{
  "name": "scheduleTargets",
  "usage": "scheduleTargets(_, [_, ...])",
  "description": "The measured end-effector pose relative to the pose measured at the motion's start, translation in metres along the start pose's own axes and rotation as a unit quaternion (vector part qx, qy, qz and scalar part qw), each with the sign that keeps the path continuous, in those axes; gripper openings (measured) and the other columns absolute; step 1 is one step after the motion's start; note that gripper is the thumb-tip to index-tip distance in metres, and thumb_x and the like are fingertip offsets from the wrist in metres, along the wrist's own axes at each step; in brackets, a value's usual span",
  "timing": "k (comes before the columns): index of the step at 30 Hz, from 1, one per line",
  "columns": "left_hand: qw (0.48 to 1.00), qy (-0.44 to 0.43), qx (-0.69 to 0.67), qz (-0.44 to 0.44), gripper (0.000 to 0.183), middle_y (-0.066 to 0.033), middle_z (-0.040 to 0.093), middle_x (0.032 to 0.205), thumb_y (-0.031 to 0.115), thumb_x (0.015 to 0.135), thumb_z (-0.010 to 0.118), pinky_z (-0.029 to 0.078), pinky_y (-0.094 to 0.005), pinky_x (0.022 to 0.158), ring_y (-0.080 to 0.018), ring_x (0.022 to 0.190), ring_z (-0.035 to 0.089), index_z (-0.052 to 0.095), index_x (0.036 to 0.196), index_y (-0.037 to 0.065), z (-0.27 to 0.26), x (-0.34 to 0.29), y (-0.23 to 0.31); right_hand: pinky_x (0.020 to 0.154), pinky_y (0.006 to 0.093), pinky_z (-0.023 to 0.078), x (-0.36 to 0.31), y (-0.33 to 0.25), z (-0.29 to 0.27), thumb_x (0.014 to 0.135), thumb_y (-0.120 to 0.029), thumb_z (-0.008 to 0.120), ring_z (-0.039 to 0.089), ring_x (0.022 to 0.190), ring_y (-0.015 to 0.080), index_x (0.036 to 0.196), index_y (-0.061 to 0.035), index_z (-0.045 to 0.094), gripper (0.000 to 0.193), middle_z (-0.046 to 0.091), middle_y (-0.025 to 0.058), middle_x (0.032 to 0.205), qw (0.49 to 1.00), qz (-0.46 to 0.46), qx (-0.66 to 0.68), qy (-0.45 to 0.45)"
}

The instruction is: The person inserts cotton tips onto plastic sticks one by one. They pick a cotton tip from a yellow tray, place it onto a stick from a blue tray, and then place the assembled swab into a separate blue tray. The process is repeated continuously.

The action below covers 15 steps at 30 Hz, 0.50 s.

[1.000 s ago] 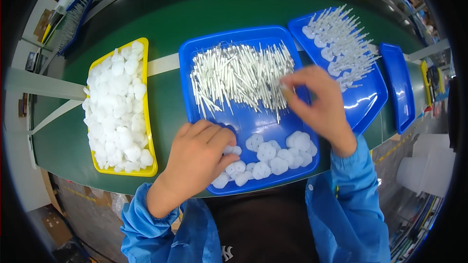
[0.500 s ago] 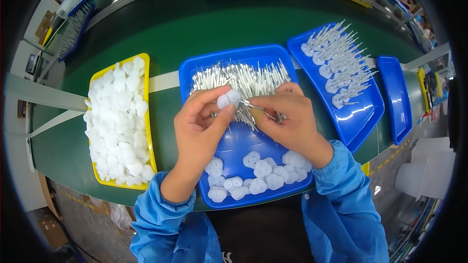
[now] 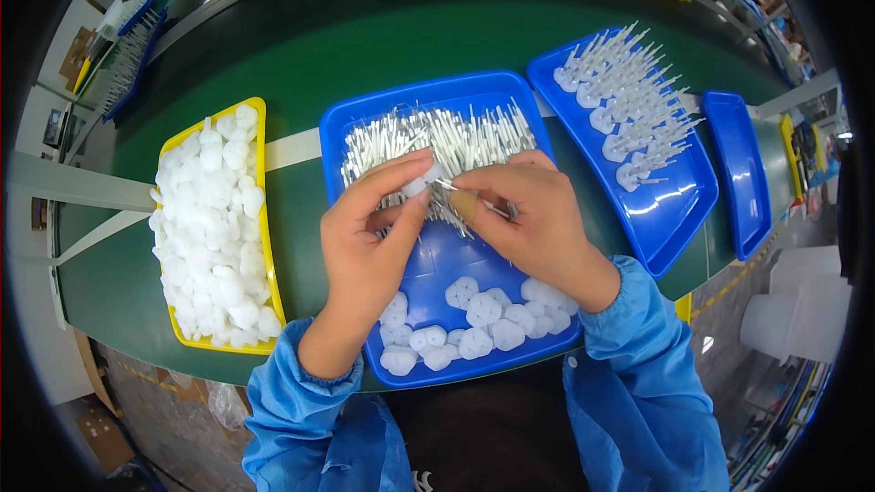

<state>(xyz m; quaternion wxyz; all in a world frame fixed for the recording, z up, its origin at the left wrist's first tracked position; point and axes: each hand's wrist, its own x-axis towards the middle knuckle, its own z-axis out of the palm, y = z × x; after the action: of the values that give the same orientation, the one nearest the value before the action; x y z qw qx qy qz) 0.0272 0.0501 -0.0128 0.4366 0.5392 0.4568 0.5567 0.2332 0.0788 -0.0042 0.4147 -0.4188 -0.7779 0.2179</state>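
Above the middle blue tray (image 3: 436, 296), my left hand (image 3: 366, 223) pinches a white lobed plastic disc (image 3: 421, 184) between thumb and fingers. My right hand (image 3: 540, 219) grips a thin white stick with fine wire-like ends (image 3: 446, 185), its tip right at the disc; whether it passes into a hole cannot be made out. A tan cover sits on a right-hand fingertip. Behind both hands, a dense pile of similar thin white sticks (image 3: 474, 141) fills the tray's far half. Several loose white discs (image 3: 474, 343) lie along its near edge.
To the left, a yellow tray (image 3: 271, 260) is heaped with white discs (image 3: 214, 237). On the right, a blue tray (image 3: 670, 228) carries rows of discs with upright sticks (image 3: 629, 109). A narrow blue tray (image 3: 743, 173) is beyond it, on the green table (image 3: 301, 55).
The disc has tilted in my left fingers and now shows more of its edge. My right hand has shifted slightly, its stick still at the disc. The whole view has moved a little.
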Motion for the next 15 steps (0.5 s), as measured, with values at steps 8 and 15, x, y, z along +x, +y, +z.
scheduleTargets(8, [0.998, 0.014, 0.060, 0.015, 0.038, -0.0127, 0.086, 0.112, -0.007, 0.097, 0.081, 0.067, -0.0279, 0.084, -0.0120, 0.098, 0.079, 0.083, 0.133, 0.003, 0.004, -0.010, 0.002, 0.083, 0.0352, 0.049, 0.005, -0.013, -0.009, 0.094, -0.016, 0.085, 0.073, 0.067, 0.0166, 0.098, -0.0102, 0.086, 0.007, 0.079, 0.0023, 0.076, 0.945, 0.233, 0.216, -0.071])
scheduleTargets(15, [0.989, 0.017, 0.146, 0.033, 0.041, -0.0153, 0.086, 0.103, -0.007, 0.093, 0.084, 0.066, -0.0272, 0.080, -0.0111, 0.087, 0.079, 0.084, 0.132, 0.006, 0.004, -0.013, 0.007, 0.082, 0.0362, 0.045, 0.001, -0.012, -0.010, 0.089, -0.018, 0.085, 0.064, 0.064, 0.0120, 0.097, -0.0142, 0.081, 0.010, 0.068, -0.0063, 0.070, 0.954, -0.155, -0.254, 0.041])
